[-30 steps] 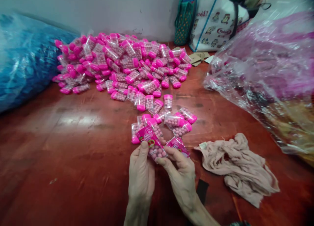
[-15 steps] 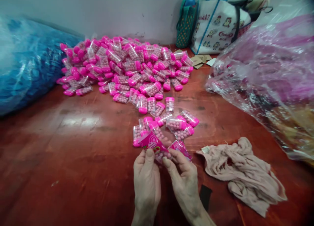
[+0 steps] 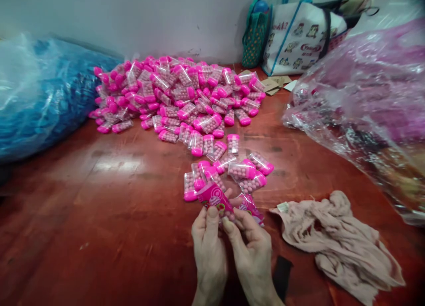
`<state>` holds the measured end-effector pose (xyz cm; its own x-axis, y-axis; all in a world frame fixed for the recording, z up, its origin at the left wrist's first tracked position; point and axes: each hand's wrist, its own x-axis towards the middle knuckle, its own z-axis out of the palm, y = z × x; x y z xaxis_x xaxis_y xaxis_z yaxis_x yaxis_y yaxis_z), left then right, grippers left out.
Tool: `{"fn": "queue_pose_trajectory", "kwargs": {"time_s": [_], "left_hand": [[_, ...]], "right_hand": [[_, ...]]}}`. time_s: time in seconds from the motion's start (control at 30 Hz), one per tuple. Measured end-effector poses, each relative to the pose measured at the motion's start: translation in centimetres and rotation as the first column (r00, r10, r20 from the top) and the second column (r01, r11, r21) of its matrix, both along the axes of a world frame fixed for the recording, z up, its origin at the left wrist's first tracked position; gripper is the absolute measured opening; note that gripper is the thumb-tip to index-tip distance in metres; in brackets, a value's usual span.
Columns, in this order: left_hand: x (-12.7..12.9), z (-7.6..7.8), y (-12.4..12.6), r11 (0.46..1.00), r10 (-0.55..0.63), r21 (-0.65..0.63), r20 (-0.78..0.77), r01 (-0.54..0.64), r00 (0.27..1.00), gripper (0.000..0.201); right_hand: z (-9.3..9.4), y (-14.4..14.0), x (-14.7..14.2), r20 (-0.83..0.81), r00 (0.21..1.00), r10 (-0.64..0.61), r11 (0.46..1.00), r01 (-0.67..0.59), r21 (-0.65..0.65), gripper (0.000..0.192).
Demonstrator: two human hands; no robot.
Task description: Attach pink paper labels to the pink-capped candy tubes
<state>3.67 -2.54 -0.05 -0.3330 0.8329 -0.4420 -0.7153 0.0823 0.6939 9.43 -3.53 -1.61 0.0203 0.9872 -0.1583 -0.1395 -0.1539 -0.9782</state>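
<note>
A pink printed wrapper (image 3: 214, 197) is pinched between both hands, just in front of a small group of candy containers. My left hand (image 3: 210, 248) is closed on its left side, thumb on top. My right hand (image 3: 250, 244) is closed at its lower right edge, where small pink balls show between the thumbs. Whether these balls are in a container inside the wrapper is partly hidden by the fingers. A second pink printed wrapper (image 3: 249, 206) lies just beyond my right fingers. Clear containers (image 3: 242, 169) with pink caps and pink balls lie behind it.
A large pile of the same containers (image 3: 179, 91) spreads toward the wall. A bag of blue pieces (image 3: 59, 85) stands left, a clear plastic bag (image 3: 365, 85) right. A beige cloth (image 3: 335, 235) and a black strip (image 3: 281, 275) lie right. A white tote bag (image 3: 295, 40) stands behind.
The view has shifted, so everything sits slightly lower and further right. Both hands still grip the wrapper and are closer together around it.
</note>
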Motion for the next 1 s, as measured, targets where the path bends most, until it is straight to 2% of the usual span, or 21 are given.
{"fn": "queue_pose_trajectory", "kwargs": {"time_s": [0.13, 0.27, 0.37, 0.53, 0.63, 0.7, 0.87, 1.0], "left_hand": [[-0.5, 0.4, 0.7, 0.999, -0.004, -0.044, 0.030, 0.005, 1.000, 0.028], [-0.6, 0.5, 0.9, 0.997, -0.031, -0.063, 0.058, 0.034, 0.998, 0.028], [-0.6, 0.5, 0.8, 0.998, -0.033, -0.053, 0.060, 0.037, 0.998, 0.027], [-1.0, 0.4, 0.5, 0.998, -0.033, -0.047, 0.052, 0.035, 0.998, 0.026], [-1.5, 0.6, 0.3, 0.998, -0.042, -0.047, 0.049, 0.045, 0.998, 0.029], [-1.8, 0.9, 0.1, 0.998, -0.028, -0.062, 0.056, 0.032, 0.998, 0.030], [-2.3, 1.1, -0.6, 0.996, -0.023, -0.088, 0.062, 0.028, 0.998, 0.029], [-2.4, 0.9, -1.5, 0.999, -0.015, -0.050, 0.034, 0.017, 0.999, 0.022]], "right_hand": [[0.2, 0.4, -0.1, -0.099, 0.994, 0.057, 0.997, -0.062, -0.052, 0.009], [0.3, 0.7, -0.2, -0.182, 0.983, 0.032, 0.992, -0.054, -0.118, 0.010], [0.2, 0.7, -0.2, -0.143, 0.989, 0.034, 0.992, -0.051, -0.114, 0.012], [0.7, 0.6, -0.1, 0.042, 0.997, 0.059, 0.998, -0.060, 0.026, 0.013], [1.2, 0.5, -0.1, 0.135, 0.988, 0.080, 0.990, -0.094, 0.106, 0.007], [1.3, 0.3, -0.2, 0.187, 0.979, 0.081, 0.985, -0.107, 0.135, 0.010], [0.6, -0.2, -0.7, 0.188, 0.979, 0.078, 0.977, -0.113, 0.180, 0.021], [0.5, -0.8, -0.7, 0.266, 0.959, 0.097, 0.929, -0.183, 0.320, 0.010]]}}
